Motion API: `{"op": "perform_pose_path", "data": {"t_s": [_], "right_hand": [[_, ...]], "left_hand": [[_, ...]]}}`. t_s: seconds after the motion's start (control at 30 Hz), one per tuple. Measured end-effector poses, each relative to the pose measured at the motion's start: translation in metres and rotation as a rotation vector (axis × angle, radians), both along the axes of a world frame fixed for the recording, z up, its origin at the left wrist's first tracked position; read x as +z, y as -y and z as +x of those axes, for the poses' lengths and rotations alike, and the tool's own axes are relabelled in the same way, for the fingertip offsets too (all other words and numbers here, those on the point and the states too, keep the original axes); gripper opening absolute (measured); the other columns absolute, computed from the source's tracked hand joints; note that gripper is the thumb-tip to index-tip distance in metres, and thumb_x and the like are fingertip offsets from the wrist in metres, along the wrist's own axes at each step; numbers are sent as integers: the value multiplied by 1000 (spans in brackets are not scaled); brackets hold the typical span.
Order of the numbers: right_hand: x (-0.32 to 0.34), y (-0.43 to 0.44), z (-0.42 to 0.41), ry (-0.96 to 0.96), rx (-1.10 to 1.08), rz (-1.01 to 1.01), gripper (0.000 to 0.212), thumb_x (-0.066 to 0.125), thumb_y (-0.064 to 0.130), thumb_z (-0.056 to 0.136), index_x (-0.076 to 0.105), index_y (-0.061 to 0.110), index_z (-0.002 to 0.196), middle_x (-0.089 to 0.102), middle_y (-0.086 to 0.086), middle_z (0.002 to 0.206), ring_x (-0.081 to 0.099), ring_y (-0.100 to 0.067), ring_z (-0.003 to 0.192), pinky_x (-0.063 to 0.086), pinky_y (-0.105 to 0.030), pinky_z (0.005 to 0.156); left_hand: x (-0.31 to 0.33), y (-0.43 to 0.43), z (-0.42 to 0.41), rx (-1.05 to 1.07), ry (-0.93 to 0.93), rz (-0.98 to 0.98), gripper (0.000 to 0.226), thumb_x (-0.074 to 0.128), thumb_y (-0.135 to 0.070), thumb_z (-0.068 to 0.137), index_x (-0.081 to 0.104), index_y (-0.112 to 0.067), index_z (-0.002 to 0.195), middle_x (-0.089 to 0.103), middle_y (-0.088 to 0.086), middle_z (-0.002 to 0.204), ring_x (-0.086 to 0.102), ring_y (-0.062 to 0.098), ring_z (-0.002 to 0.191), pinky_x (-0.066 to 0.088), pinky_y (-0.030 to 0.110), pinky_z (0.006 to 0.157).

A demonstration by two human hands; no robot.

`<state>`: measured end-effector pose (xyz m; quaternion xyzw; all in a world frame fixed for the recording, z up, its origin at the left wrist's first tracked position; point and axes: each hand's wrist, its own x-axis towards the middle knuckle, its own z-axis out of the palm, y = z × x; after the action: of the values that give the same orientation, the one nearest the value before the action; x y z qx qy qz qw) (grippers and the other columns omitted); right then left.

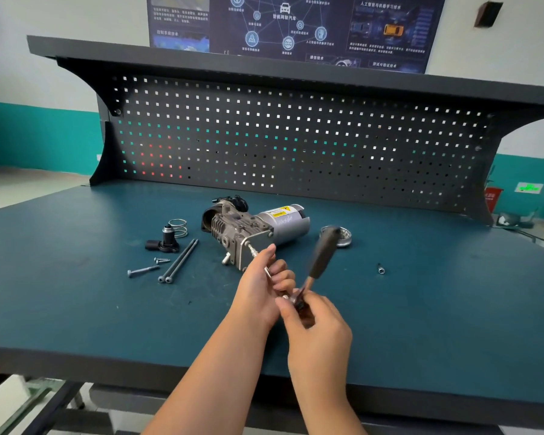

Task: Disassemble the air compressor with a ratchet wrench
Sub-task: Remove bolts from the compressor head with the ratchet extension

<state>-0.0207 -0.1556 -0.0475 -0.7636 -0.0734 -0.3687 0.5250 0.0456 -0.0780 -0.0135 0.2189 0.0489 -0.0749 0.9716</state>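
Observation:
The air compressor (258,227) lies on its side in the middle of the green bench top, grey motor can to the right, finned metal head to the left. A ratchet wrench (319,259) with a black handle points up and back; its extension bar (263,262) reaches a bolt on the compressor's flat end plate. My left hand (261,287) holds the extension bar between fingers and thumb. My right hand (314,328) grips the ratchet's head end, just right of my left hand.
Left of the compressor lie two long bolts (178,262), shorter screws (143,270), a black valve part (165,241) and a spring (179,227). A round metal cap (343,236) sits behind the handle. A small socket (380,270) lies to the right. A pegboard (296,139) backs the bench.

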Motion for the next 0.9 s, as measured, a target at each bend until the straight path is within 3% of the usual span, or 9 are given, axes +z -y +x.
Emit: {"op": "perform_pose_path", "data": {"t_s": [0.1,0.2,0.3,0.37,0.47,0.63,0.73,0.83,0.9], "right_hand": [[-3,-2,0,121,-51,-162,18,80,-1,66,71,4,81,60,1,78,53,-14,70,37,-12,67],[-7,-4,-2,169,-65,-262,23,81,-2,64,70,7,82,60,-1,82,51,-17,74,37,-18,69],[-3,-5,-2,29,-28,-76,11,73,17,80,63,14,84,59,4,80,56,-17,73,38,-18,66],[-1,-6,1,-154,15,11,18,59,35,88,53,20,80,62,3,73,58,-20,69,41,-25,62],[4,-3,4,-261,60,41,28,49,41,91,52,16,77,62,2,61,61,-19,59,46,-31,59],[0,-1,-1,-41,40,-174,10,63,24,88,62,20,97,57,4,77,53,-15,68,39,-22,62],[-6,-5,-5,22,13,-269,33,73,4,76,68,18,106,49,1,84,48,-13,72,39,-25,66],[-4,-9,-7,-15,-19,-175,15,66,23,86,68,16,99,56,1,80,53,-17,69,36,-25,62],[-1,-8,-2,-121,-29,-56,30,53,37,91,64,11,81,64,-3,70,59,-24,65,38,-29,60]], "left_hand": [[2,-1,3,-1,-27,76,33,51,-25,93,38,-16,64,26,-5,46,23,5,32,19,13,28],[4,-2,5,-29,-46,48,35,51,-27,94,35,-16,64,27,-5,37,24,7,24,18,9,25],[1,0,4,41,-12,68,32,53,-25,92,38,-17,65,30,-5,45,26,6,32,16,13,27],[0,-1,3,36,20,-20,31,53,-24,92,38,-17,66,25,-7,44,21,4,30,11,13,28],[1,-3,1,22,47,-85,30,53,-24,92,38,-16,67,22,-7,44,20,4,30,11,13,27],[3,-2,3,5,3,0,34,50,-23,93,33,-16,64,26,-5,40,23,4,28,19,13,25],[3,-5,2,-42,43,46,33,49,-25,93,36,-16,65,28,-5,40,25,5,28,23,12,27],[1,-7,1,-64,44,26,36,50,-26,91,34,-17,60,23,-5,39,21,5,27,14,12,28],[-1,-6,1,-31,55,-16,36,51,-24,91,35,-17,60,21,-6,41,19,4,27,9,14,29]]}}
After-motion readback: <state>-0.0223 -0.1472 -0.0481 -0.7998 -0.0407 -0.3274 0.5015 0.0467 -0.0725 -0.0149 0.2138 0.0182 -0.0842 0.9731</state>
